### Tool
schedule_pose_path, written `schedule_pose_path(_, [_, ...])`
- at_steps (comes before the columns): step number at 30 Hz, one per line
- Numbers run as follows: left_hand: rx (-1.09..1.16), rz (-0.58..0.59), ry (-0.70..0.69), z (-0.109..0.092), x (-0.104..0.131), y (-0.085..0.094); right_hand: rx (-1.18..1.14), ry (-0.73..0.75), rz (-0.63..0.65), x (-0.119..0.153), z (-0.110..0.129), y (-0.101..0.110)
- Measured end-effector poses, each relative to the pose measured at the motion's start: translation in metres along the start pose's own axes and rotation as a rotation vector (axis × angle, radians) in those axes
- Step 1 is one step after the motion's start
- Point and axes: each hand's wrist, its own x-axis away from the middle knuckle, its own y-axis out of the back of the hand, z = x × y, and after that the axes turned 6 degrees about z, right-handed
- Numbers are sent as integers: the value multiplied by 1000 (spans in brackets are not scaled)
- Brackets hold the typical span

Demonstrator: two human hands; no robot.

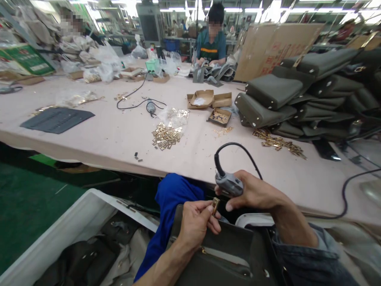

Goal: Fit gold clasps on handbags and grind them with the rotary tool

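My left hand (196, 220) pinches a small gold metal plate (216, 203) between thumb and fingers, over the lap. My right hand (248, 190) is wrapped round a grey corded power tool (228, 184), its black cable (238, 144) arching up from the top. The tool is just above and right of the plate, apart from it. Below both hands a dark olive bag (229, 242) rests on my lap, with a zipped opening across its upper side. A heap of gold metal plates (166, 136) lies on the table in front.
Stacked olive bags (274, 91) stand at the right of the table (119, 147), with more gold fittings (278, 143) before them. A small box of little parts (219, 116) sits mid-table. At lower left is a white bin (53, 238) of bags. Across the table a co-worker (211, 39) sits.
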Motion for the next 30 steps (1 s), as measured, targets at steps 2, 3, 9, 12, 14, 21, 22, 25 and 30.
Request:
schedule_pose_path(2, [28, 14, -11, -2, 3, -1, 70, 35, 15, -6, -1, -8])
schedule_pose_path(3, [40, 20, -9, -3, 4, -1, 77, 56, 5, -9, -4, -11])
schedule_pose_path(9, [64, 19, 23, -12, 9, 1, 40, 127, -15, -20, -23, -27])
schedule_pose_path(12, [80, 17, 42, -17, 8, 2, -1, 140, -52, -19, -30, -30])
schedule_pose_path(14, [96, 22, 45, -18, 7, 3, -21, 149, -68, -18, -34, -32])
schedule_pose_path(21, [-169, 38, -14, -13, 19, -3, -26, 204, -221, -15, -44, -40])
schedule_pose_path(22, [-285, 31, -53, -12, 22, -5, -42, 213, -241, -14, -45, -41])
schedule_pose_path(25, [-676, -80, -272, -5, 27, -11, -90, 230, -269, -13, -49, -44])
schedule_pose_path(30, [-1032, -209, -548, 21, 21, -17, -131, 238, -220, -12, -63, -42])
